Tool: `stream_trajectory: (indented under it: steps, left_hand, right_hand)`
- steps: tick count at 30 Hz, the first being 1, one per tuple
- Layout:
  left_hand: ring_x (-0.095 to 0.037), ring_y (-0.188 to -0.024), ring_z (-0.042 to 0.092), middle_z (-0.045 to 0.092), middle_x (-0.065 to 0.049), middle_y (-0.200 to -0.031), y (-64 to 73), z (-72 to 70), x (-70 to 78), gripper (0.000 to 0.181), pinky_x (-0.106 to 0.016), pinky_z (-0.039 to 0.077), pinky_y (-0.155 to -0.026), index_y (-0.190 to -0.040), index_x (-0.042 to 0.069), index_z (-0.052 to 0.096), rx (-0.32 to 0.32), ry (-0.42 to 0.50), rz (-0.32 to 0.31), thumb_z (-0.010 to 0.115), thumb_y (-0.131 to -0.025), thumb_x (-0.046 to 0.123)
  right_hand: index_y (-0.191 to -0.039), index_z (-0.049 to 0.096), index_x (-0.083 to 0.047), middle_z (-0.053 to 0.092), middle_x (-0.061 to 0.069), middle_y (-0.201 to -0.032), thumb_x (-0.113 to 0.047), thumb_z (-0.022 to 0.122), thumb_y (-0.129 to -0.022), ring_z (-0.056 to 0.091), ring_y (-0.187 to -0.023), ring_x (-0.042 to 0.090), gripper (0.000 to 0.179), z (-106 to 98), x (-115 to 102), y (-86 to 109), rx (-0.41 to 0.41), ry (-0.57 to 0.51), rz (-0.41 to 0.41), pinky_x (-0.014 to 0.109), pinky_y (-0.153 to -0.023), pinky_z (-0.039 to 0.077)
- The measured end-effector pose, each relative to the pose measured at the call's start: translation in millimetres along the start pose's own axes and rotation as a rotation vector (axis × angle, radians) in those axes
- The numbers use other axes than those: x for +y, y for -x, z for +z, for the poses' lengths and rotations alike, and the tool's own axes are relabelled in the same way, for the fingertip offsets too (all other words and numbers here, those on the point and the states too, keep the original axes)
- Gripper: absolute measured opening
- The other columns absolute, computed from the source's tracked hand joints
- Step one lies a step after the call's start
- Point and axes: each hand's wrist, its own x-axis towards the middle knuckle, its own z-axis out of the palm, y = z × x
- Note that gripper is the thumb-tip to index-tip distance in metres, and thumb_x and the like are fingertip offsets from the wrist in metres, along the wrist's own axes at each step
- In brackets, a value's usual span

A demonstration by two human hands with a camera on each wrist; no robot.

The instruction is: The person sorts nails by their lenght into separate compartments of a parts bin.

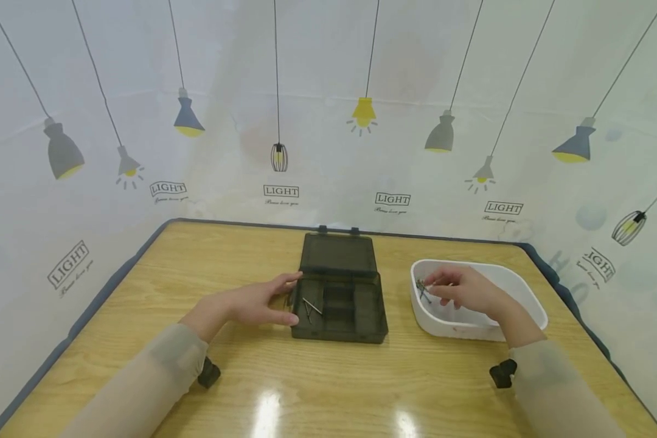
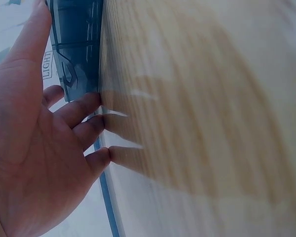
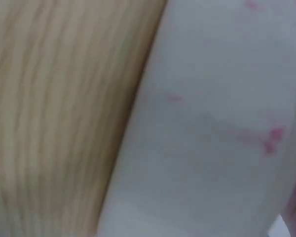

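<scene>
A dark see-through plastic compartment box stands on the table with its lid laid back. A few thin metal screws or nails lie in its left compartment. My left hand rests against the box's left side, thumb by the front corner and fingers spread; the left wrist view shows these fingers beside the box wall. Over the left part of a white tub, my right hand has loosely bent fingers. Several small metal screws show near its fingertips. I see nothing plainly held there.
The wooden table ends at a dark edge against a white curtain printed with lamps. In the right wrist view, the tub's outer wall has pink stains. Black wrist devices sit below both sleeves.
</scene>
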Motion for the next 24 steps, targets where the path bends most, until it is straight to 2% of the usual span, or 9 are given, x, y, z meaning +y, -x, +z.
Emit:
stream_trajectory:
  steps: [5,8,13,24]
  left_hand:
    - [-0.038,-0.168,0.028,0.026,-0.008,-0.183,-2.3,1.0,0.0,0.108,-0.065,0.026,-0.135,-0.178,0.03,0.01,-0.01,0.007,-0.001,0.075,-0.099,0.064]
    - [-0.038,-0.168,0.028,0.026,-0.008,-0.183,-4.2,1.2,-0.5,0.109,-0.065,0.026,-0.135,-0.178,0.03,0.009,-0.01,0.003,0.007,0.074,-0.099,0.065]
    - [-0.038,-0.168,0.028,0.026,-0.009,-0.183,-5.0,-0.3,-2.5,0.109,-0.065,0.026,-0.135,-0.178,0.031,0.008,-0.002,-0.003,0.009,0.075,-0.099,0.065]
    - [-0.037,-0.169,0.027,0.026,-0.008,-0.183,-3.6,0.6,-4.1,0.108,-0.064,0.025,-0.135,-0.178,0.032,0.009,-0.002,-0.004,0.006,0.075,-0.099,0.065]
  right_hand:
    - [-0.142,0.063,-0.006,0.069,0.014,-0.11,-0.017,0.073,-0.106,0.065,-0.09,0.023,0.039,-1,30,-4.3,-0.056,0.001,0.066,0.034,-0.072,0.058]
    - [-0.146,0.057,-0.006,0.064,0.011,-0.103,-0.017,0.074,-0.105,0.063,-0.084,0.022,0.045,0,39,-7.5,-0.06,0.018,0.061,0.032,-0.071,0.056]
    - [-0.148,0.055,-0.009,0.06,0.009,-0.094,-0.018,0.076,-0.104,0.058,-0.075,0.021,0.049,0,40,-13.2,-0.056,0.078,0.027,0.029,-0.068,0.052]
    - [-0.147,0.057,-0.008,0.061,0.009,-0.093,-0.017,0.077,-0.104,0.058,-0.075,0.02,0.048,5,36,-13.5,-0.032,0.078,0.037,0.028,-0.066,0.051]
